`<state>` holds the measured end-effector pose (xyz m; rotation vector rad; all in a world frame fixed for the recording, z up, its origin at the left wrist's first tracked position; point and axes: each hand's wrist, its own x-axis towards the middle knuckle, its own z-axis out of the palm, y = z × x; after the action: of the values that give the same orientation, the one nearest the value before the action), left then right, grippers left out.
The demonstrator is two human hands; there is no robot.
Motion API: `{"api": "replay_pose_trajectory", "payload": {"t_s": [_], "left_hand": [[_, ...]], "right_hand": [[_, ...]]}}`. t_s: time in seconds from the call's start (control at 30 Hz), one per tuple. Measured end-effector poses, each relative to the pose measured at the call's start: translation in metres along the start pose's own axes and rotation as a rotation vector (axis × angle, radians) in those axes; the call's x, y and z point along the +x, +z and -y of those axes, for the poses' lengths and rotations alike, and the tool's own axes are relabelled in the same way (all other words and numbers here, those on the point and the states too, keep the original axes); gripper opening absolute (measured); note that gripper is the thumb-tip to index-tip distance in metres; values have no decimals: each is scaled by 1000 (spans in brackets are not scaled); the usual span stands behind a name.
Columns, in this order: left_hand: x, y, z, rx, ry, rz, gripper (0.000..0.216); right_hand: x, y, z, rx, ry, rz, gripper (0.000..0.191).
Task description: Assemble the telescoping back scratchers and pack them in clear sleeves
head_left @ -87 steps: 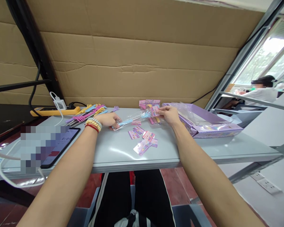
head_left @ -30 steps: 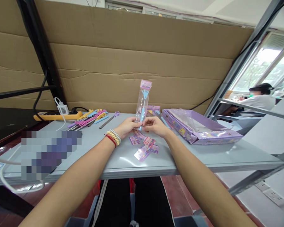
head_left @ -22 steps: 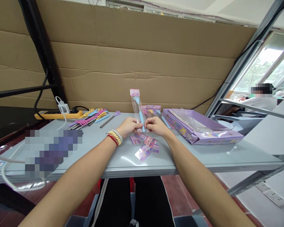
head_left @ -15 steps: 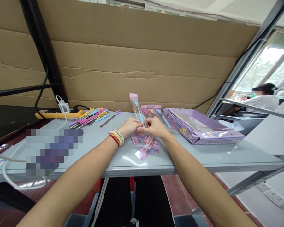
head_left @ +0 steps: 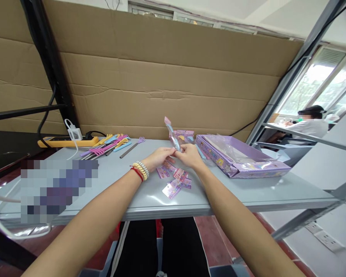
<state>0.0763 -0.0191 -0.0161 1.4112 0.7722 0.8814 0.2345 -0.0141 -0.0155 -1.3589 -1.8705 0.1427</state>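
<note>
A blue back scratcher in a clear plastic bag (head_left: 173, 135), with a pink label at its top end, stands tilted between my hands. My left hand (head_left: 160, 157) pinches its lower end from the left. My right hand (head_left: 188, 154) has its fingers closed on the same end from the right, close to the left fingertips. Pink and purple printed cards (head_left: 174, 184) lie loosely on the table below my hands. Behind my right hand are several bagged back scratchers (head_left: 186, 134) with pink labels, partly hidden.
Several loose back scratchers (head_left: 111, 144) with coloured claw heads lie at the left, near a yellow power strip (head_left: 67, 142) and white cable. An open purple box (head_left: 239, 161) holding clear plastic bags stands at the right. A person (head_left: 311, 123) sits beyond the shelf frame.
The bagged back scratcher has turned and now leans more narrowly edge-on, its label tipped. My hands have shifted their hold at its lower end. The view has moved slightly.
</note>
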Motion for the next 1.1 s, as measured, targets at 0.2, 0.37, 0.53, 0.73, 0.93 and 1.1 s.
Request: {"api": "replay_pose_trajectory", "payload": {"t_s": [0.2, 0.37, 0.53, 0.73, 0.93, 1.1], "left_hand": [[1, -19, -5, 206, -23, -209, 15], [7, -30, -1, 398, 14, -273, 11], [14, -33, 6, 617, 88, -231, 20], [8, -33, 3, 762, 106, -228, 28], [2, -29, -5, 775, 90, -229, 30], [0, -28, -7, 814, 86, -213, 31]], "right_hand": [[14, -33, -30, -237, 157, -120, 30], [19, -61, -54, -546, 248, 133, 19], [19, -70, -63, -803, 223, 412, 22], [29, -64, -64, -1003, 254, 575, 46], [38, -58, -60, -1070, 311, 692, 47], [35, -55, -52, -1170, 349, 732, 44]]}}
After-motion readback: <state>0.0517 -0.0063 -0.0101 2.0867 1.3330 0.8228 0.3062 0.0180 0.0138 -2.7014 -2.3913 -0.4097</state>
